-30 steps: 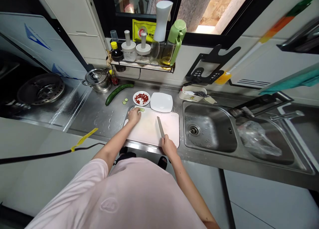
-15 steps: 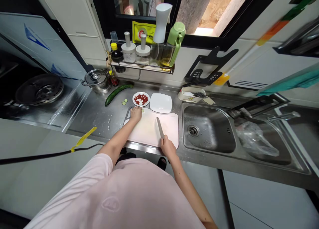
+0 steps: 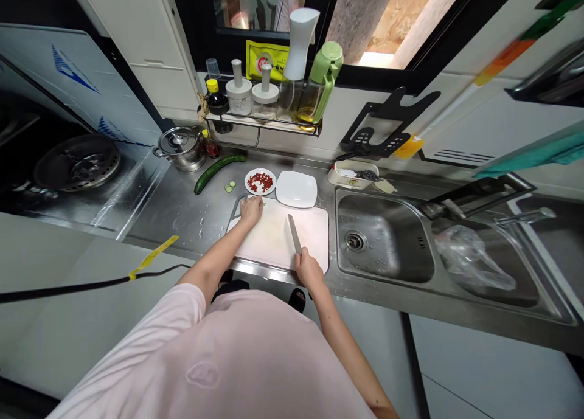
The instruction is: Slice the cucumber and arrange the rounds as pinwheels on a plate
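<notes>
My right hand is closed round the handle of a kitchen knife, whose blade points away from me over the white cutting board. At the board's far left corner, my left hand rests with its fingers curled in. A small green piece shows beside those fingers; whether they grip anything is hidden. Just beyond the board are a small plate of chopped red pieces and a white rectangular dish. Left of them lie a long cucumber and a few pale green slices.
A double sink is at the right, with a plastic bag in its far basin. A lidded steel pot and a frying pan stand at the left. Bottles and jars fill a wall rack. A black cable hangs at the left.
The whole view has shifted slightly, so everything sits a little lower and further right. Both hands and the knife keep nearly the same place on the board.
</notes>
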{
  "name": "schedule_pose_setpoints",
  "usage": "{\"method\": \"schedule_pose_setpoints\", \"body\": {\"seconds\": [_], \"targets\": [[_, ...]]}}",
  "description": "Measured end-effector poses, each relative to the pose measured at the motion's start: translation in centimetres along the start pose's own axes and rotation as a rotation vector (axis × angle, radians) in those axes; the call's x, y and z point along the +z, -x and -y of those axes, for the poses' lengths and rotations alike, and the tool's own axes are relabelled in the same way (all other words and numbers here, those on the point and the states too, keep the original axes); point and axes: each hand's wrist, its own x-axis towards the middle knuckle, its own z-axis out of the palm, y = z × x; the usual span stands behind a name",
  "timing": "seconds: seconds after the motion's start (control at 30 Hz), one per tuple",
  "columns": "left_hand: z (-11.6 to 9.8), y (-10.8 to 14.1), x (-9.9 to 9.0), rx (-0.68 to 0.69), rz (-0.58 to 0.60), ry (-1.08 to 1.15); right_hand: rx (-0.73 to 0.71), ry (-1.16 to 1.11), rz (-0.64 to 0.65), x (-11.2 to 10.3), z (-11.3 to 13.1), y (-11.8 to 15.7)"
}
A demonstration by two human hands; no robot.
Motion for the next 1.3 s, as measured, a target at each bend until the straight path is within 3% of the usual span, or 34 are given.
{"method": "schedule_pose_setpoints", "body": {"seconds": [0.17, 0.43, 0.8, 1.3], "targets": [[-0.8, 0.8, 0.2, -0.047, 0.011, 0.141, -0.002, 0.009, 0.0, -0.1, 0.1, 0.0], [-1.4, 3.6, 3.0, -0.055, 0.123, 0.384, -0.012, -0.001, -0.021, 0.4, -0.2, -0.3], [-1.4, 4.3, 3.1, 0.022, 0.224, 0.313, 0.002, 0.008, -0.01, 0.1, 0.0, -0.1], [-1.0, 4.4, 3.7, 0.068, 0.149, 0.254, -0.003, -0.004, -0.021, 0.5, -0.2, -0.4]]}}
